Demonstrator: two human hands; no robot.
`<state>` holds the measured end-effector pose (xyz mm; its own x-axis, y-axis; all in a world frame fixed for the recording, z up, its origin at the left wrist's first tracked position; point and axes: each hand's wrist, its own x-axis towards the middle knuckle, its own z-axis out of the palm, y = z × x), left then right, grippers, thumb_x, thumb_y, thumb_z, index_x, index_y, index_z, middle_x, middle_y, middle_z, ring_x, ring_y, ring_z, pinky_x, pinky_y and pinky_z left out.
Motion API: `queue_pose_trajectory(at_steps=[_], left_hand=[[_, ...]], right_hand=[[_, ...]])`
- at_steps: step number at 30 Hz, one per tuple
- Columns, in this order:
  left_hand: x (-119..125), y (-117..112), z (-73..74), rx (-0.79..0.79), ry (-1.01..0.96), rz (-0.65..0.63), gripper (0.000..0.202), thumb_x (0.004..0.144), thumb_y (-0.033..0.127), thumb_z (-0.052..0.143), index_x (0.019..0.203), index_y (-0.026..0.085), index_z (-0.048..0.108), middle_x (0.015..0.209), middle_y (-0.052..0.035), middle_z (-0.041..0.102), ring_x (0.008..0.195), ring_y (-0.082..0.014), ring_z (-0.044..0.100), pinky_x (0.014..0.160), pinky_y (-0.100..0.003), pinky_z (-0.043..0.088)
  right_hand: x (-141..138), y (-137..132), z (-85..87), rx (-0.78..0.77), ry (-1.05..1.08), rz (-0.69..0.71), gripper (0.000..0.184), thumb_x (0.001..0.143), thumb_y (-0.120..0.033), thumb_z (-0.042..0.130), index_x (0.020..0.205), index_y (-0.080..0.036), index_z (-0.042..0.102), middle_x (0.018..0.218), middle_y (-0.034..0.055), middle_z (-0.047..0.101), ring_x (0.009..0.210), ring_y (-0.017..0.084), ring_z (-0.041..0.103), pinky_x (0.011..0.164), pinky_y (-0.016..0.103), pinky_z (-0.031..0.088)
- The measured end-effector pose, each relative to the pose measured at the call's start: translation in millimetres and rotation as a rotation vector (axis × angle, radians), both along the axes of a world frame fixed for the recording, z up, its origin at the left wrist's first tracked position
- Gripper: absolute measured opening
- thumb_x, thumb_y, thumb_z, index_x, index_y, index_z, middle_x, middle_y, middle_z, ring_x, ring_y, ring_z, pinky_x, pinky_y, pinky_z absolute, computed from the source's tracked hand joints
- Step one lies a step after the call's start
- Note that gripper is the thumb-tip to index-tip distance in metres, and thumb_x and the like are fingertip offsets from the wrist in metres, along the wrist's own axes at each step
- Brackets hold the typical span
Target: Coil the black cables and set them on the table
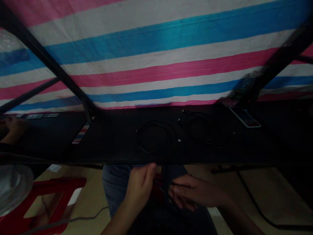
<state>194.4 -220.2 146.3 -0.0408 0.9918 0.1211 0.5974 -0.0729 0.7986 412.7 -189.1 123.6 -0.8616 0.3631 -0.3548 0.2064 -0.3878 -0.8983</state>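
Over my lap, just below the front edge of the black table, my left hand (140, 184) is closed in a pinch with the thumb uppermost. A thin black cable (164, 192) runs from it towards my right hand (187, 192), whose fingers are curled around the cable. The picture is dark, and the cable's ends are hard to make out. In front of my hands a coiled black cable (154, 152) with a pale connector lies on the table. To its right rest more coiled black cables (207, 142), overlapping one another.
A phone (245, 117) lies at the table's back right, near a clear plastic bottle or wrap (244, 85). Dark metal posts (56, 65) frame the striped sheet (156, 71). Another person's hand (14, 129) is at far left, above a red stool (51, 189).
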Motion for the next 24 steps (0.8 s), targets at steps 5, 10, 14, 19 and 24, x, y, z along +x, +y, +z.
queue_pose_trajectory(at_steps=[5, 10, 14, 19, 24], left_hand=[[-38, 21, 20.8, -0.009, -0.45, 0.689, 0.063, 0.086, 0.078, 0.049, 0.06, 0.021, 0.053, 0.049, 0.0035, 0.047, 0.041, -0.0107, 0.038, 0.039, -0.023, 0.027], [-26, 14, 4.4, -0.022, -0.707, 0.78, 0.058, 0.079, 0.076, 0.064, 0.067, 0.02, 0.055, 0.055, 0.0047, 0.049, 0.047, -0.0102, 0.045, 0.042, -0.02, 0.034], [-16, 7, -16.3, -0.04, -0.764, 0.701, 0.057, 0.079, 0.074, 0.066, 0.069, 0.019, 0.055, 0.055, 0.0069, 0.044, 0.045, -0.0086, 0.04, 0.042, -0.02, 0.033], [-25, 6, -17.5, -0.2, -0.613, 0.507, 0.065, 0.073, 0.082, 0.064, 0.077, 0.016, 0.066, 0.066, -0.0024, 0.063, 0.054, -0.0148, 0.053, 0.047, -0.023, 0.039], [-22, 2, -13.6, -0.24, -0.373, 0.215, 0.054, 0.09, 0.067, 0.056, 0.073, 0.017, 0.069, 0.069, -0.0047, 0.065, 0.065, -0.0185, 0.058, 0.056, -0.026, 0.045]], right_hand=[[-10, -2, -0.6, 0.041, 0.066, -0.042, 0.053, 0.093, -0.062, 0.06, 0.111, -0.013, 0.066, 0.082, 0.0032, 0.066, 0.058, 0.009, 0.059, 0.046, 0.017, 0.039], [-21, -9, 2.7, 0.113, 0.138, -0.186, 0.054, 0.1, -0.063, 0.048, 0.114, -0.016, 0.072, 0.106, 0.0122, 0.074, 0.091, 0.019, 0.069, 0.075, 0.032, 0.054], [-29, -12, 9.1, 0.094, 0.143, -0.237, 0.068, 0.1, -0.071, 0.038, 0.117, -0.015, 0.073, 0.102, 0.014, 0.076, 0.088, 0.021, 0.068, 0.082, 0.039, 0.053], [-29, -6, 7.9, 0.099, 0.095, -0.255, 0.069, 0.1, -0.07, 0.036, 0.116, -0.013, 0.071, 0.082, 0.0097, 0.075, 0.077, 0.02, 0.069, 0.076, 0.036, 0.053], [-27, -3, 4.4, 0.046, 0.051, -0.237, 0.066, 0.099, -0.071, 0.041, 0.12, -0.015, 0.067, 0.08, 0.0068, 0.073, 0.068, 0.018, 0.069, 0.065, 0.031, 0.051]])
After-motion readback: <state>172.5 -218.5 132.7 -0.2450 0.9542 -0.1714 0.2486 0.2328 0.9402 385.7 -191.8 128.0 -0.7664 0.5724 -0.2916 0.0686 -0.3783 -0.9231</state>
